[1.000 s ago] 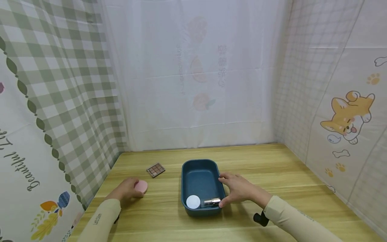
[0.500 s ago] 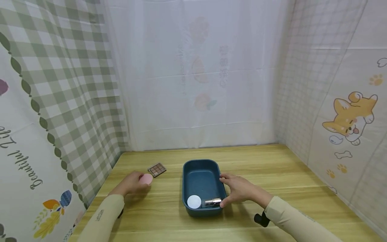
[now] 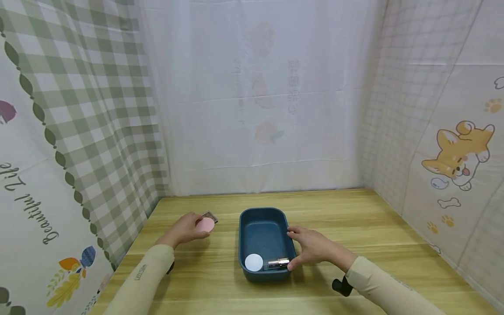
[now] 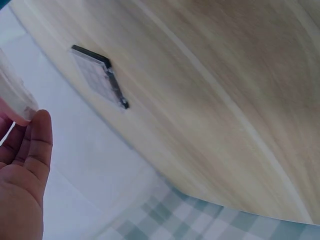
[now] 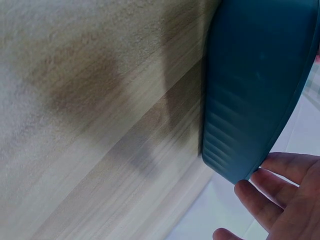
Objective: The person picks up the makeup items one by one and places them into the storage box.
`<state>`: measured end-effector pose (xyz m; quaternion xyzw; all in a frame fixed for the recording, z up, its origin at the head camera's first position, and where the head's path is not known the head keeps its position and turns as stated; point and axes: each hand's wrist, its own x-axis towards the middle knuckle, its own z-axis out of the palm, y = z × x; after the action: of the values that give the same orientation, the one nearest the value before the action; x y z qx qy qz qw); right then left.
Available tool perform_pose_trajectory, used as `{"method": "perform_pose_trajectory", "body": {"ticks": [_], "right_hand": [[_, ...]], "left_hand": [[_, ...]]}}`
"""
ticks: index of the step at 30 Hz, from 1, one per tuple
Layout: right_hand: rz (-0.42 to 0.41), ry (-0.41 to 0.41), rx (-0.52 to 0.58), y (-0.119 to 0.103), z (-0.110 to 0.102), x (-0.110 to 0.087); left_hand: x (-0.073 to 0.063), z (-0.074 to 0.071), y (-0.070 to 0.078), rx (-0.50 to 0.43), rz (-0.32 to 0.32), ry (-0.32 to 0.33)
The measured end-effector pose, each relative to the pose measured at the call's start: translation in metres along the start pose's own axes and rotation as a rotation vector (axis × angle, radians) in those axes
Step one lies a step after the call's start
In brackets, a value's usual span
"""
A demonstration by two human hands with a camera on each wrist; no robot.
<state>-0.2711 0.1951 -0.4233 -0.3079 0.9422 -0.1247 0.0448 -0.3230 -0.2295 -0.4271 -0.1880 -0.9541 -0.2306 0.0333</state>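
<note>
In the head view my left hand (image 3: 188,229) holds a round pink-topped case (image 3: 205,225) above the table's left part. The case's thick pale side shows in the left wrist view, with fingertips at its edge. Just behind the case lies an eyeshadow palette (image 3: 211,216), partly covered by it; the whole palette (image 4: 99,75) shows in the left wrist view. My right hand (image 3: 315,248) rests at the right rim of a dark blue tray (image 3: 241,240), fingers spread along it and thumb near the front corner. Inside the tray lie a white disc (image 3: 253,262) and a silver lipstick-like tube (image 3: 278,262).
The wooden table (image 3: 338,214) is bounded by a white curtain (image 3: 212,131) behind, a green checked cloth (image 3: 114,109) at left and a patterned cloth (image 3: 417,131) at right. A black wrist-camera mount (image 3: 341,286) hangs under the right wrist.
My left hand has moved right and away from me with the pink case, which now overlaps the palette in the head view. My right hand stays at the tray's rim.
</note>
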Motion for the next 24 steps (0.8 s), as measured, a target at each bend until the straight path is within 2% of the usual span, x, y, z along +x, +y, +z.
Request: {"method": "perform_pose_trajectory", "body": {"ticks": [6,12,24], "right_hand": [[0.003,0.000,0.002,0.000,0.000,0.000],[0.005,-0.004,0.005,0.000,0.000,0.001],[-0.010,0.009,-0.002,0.000,0.000,0.000]], "left_hand": [[0.006,0.002,0.009,0.000,0.018,0.027],[0.014,0.005,0.021,0.021,0.073,0.037],[0.021,0.012,0.052,-0.009,0.099,0.041]]}}
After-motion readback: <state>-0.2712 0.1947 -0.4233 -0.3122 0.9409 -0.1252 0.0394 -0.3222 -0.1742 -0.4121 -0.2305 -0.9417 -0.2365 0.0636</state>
